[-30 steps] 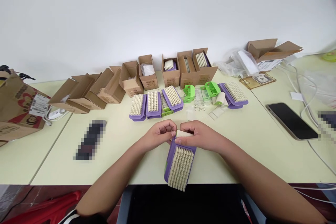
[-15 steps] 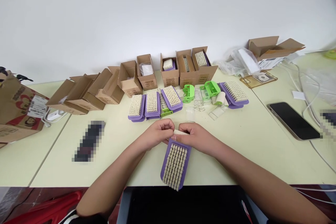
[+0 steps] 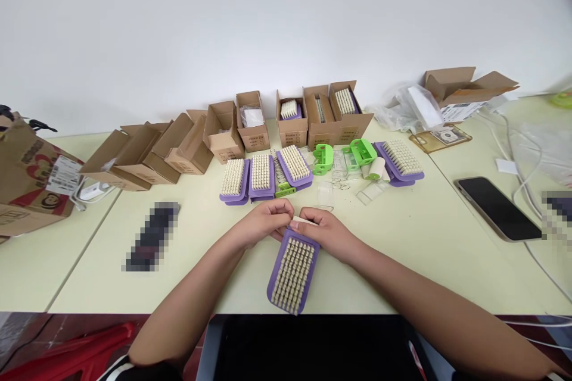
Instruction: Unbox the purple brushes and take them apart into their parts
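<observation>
Over the last second the purple brush [image 3: 292, 277] has swung left and turned its bristles up, baring less of the white roller [image 3: 305, 221]; the work at its far end seems unfinished. The right hand [image 3: 325, 231] clamps that end, thumb pressed across; the left hand [image 3: 267, 221] pinches beside it, exact part hidden. The brush reaches the table's [image 3: 393, 223] near edge; room lies open right, toward the phone [image 3: 498, 207].

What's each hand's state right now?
Left hand: closed at the top end of the purple brush; exact grip hidden.
Right hand: closed, holding a cream piece at that same end.
</observation>
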`<action>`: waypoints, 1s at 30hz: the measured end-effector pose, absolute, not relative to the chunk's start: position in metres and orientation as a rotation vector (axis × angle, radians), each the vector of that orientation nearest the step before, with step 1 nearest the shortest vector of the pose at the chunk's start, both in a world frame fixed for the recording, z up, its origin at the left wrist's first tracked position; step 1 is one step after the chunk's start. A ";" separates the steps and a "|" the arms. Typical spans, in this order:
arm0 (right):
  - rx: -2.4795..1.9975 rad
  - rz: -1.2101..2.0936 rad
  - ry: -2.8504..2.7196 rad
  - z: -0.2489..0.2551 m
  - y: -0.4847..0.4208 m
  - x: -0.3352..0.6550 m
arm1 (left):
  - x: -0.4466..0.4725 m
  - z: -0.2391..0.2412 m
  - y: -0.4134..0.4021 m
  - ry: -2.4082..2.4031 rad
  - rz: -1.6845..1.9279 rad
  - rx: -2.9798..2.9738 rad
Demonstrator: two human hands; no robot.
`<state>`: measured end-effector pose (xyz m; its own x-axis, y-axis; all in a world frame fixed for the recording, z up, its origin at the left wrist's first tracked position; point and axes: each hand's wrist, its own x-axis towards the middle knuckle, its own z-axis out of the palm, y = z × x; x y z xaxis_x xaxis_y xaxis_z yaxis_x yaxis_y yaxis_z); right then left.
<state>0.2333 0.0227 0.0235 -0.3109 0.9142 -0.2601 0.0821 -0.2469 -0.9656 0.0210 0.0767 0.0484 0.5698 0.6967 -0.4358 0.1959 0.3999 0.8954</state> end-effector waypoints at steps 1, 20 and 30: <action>-1.254 1.619 -1.357 0.022 0.023 0.233 | 0.020 0.047 0.077 0.951 0.377 1.136; -1.185 1.561 -1.372 0.009 0.034 0.242 | 0.026 0.024 0.054 0.747 0.616 1.452; -1.178 1.571 -1.316 0.008 0.035 0.242 | 0.029 0.007 0.062 0.636 0.631 1.376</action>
